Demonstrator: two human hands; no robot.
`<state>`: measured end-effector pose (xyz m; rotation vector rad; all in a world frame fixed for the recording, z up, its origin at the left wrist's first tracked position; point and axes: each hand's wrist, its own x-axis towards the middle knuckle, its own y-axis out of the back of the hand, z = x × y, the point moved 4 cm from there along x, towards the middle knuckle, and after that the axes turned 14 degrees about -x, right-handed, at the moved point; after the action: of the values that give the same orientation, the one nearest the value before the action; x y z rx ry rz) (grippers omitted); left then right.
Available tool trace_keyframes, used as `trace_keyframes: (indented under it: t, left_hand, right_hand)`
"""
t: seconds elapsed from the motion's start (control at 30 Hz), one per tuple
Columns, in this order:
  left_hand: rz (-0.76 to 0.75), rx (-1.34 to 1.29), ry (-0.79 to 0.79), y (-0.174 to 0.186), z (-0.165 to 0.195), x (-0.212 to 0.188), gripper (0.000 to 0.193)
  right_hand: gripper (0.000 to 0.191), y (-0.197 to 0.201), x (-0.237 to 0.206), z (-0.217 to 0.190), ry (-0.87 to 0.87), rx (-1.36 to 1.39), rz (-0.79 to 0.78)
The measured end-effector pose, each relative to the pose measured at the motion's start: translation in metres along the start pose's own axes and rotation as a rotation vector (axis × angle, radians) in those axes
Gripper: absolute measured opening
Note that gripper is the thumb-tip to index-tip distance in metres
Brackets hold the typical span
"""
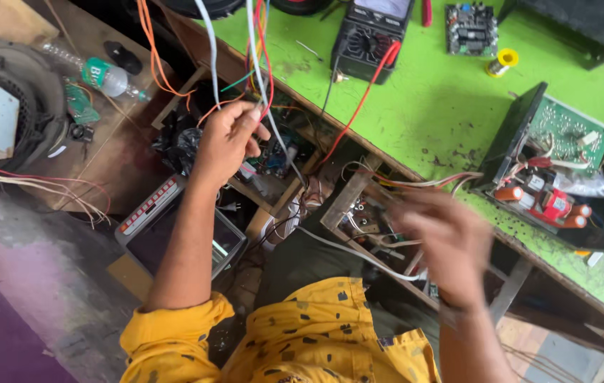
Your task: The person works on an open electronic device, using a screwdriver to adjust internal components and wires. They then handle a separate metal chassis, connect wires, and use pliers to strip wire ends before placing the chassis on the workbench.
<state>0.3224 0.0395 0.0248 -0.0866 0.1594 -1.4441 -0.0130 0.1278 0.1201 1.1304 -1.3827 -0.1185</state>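
Observation:
My left hand [227, 138] is raised over the gap beside the green bench and is pinched shut on a bundle of wires [258, 78], a grey-white cable and thin red ones that run up out of view. My right hand [451, 241] is blurred with motion, just below a bundle of thin wires [423, 183] that leads into an open black electronics case [564, 177] with a green circuit board and orange capacitors. Whether it holds anything is not clear. A grey cable [344, 248] passes under that hand.
On the green bench [423, 106] stand a black multimeter [369, 35] with a red lead, a small circuit board [470, 28] and a yellow solder spool [502, 62]. A plastic bottle [100, 74] lies on a wooden shelf. A flat screened device [174, 227] sits below.

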Motion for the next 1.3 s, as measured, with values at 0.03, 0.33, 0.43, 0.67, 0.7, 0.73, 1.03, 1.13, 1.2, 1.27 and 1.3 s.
trace_keyframes:
  t: [0.03, 0.33, 0.43, 0.67, 0.7, 0.73, 1.03, 1.13, 1.2, 1.27, 1.3]
  left_hand:
    - [-0.008, -0.029, -0.011, 0.005, -0.002, -0.005, 0.024]
    - [-0.166, -0.213, 0.085, -0.016, -0.062, -0.075, 0.031]
    - [-0.279, -0.433, 0.169, -0.052, -0.079, -0.086, 0.035]
    - [-0.409, -0.973, 0.308, -0.109, -0.043, -0.075, 0.043]
    - [-0.436, -0.949, 0.333, -0.118, -0.034, -0.074, 0.041]
    - [-0.429, -1.008, 0.311, -0.125, -0.023, -0.073, 0.041]
    - [-0.582, -1.265, 0.268, -0.128, 0.003, -0.072, 0.047]
    - [-0.742, -1.215, 0.372, -0.124, -0.006, -0.076, 0.049]
    - [-0.795, -1.189, 0.401, -0.122, -0.009, -0.074, 0.05]
    - [-0.791, -1.155, 0.457, -0.122, -0.013, -0.073, 0.049]
    - [-0.781, -1.14, 0.482, -0.121, -0.015, -0.073, 0.049]
  right_hand:
    - [0.033, -0.027, 0.007, -0.007, 0.091, -0.122, -0.161]
    - [0.017, -0.133, -0.037, 0.012, 0.277, -0.567, -0.616]
    - [0.013, -0.096, -0.029, 0.014, 0.153, -0.513, -0.516]
    - [0.018, 0.016, -0.019, 0.012, -0.683, 0.272, 0.087]
    - [0.019, 0.018, -0.021, 0.006, -0.562, 0.207, -0.005]
    - [0.021, 0.016, -0.024, 0.002, -0.444, 0.143, -0.097]
    - [0.017, -0.013, -0.025, 0.012, -0.224, 0.352, -0.738]
    - [0.031, -0.039, -0.004, 0.013, -0.696, 0.584, -0.683]
    - [0.04, -0.072, 0.017, -0.002, -0.663, 1.003, -0.668]
    - [0.044, -0.113, 0.027, -0.009, -0.971, 1.559, -0.59]
    - [0.038, -0.124, 0.032, -0.01, -0.915, 1.609, -0.551]
